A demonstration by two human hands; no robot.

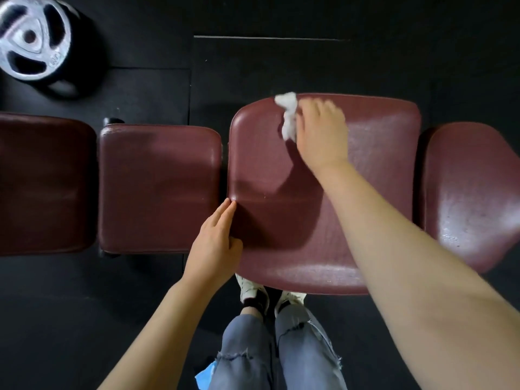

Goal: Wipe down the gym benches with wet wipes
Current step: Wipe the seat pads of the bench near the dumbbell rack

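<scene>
The right hand [320, 133] reaches across the maroon bench [323, 220] to its far edge, fingers curled round a crumpled white wet wipe [288, 116]. The wipe bunches out from the left side of that hand, lying against the pad near its far left corner, one end poking just past the edge. The left hand [216, 243] rests at the near left edge of the same pad, fingers straight and together, holding nothing. More maroon pads lie in a row on either side: a square pad [157, 187] just left and a rounded pad [472, 192] just right. A silver weight plate [31, 38] sits on the dark floor [281, 66], well apart at far left
</scene>
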